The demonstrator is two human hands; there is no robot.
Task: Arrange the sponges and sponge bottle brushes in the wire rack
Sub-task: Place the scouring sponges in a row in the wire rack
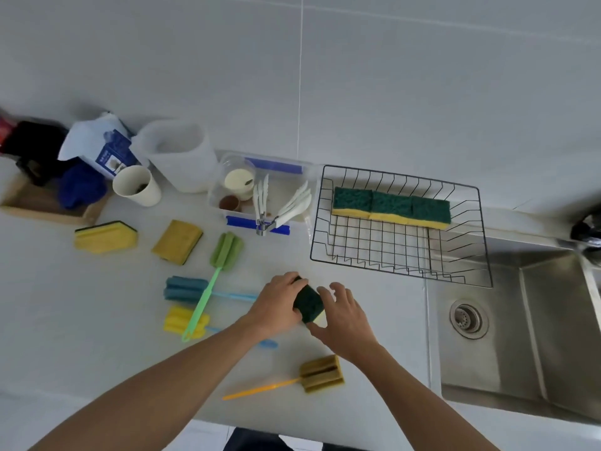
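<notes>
Green-topped and yellow underneath, the sponge (308,304) sits low centre of the frame with both hands on it: the left hand (276,304) grips its far end, fingers curled over the scrubbing face, while the right hand (341,315) closes in on the near side, thumb against the yellow edge and fingers spread. Looks like a two-handed lift, squaring it up to carry right. Around them on the counter (97,320) wait the green bottle brush (214,271), the blue brush (187,288), the yellow brush (182,322) and the olive brush (320,374) near the bottom edge, plus two loose sponges (177,240) at mid left. Right of centre, the wire rack (400,255) holds three green sponges (392,208) lined along its back wall, front grid free. A clear plastic tub (227,203) beside it holds white utensils and small cups.
</notes>
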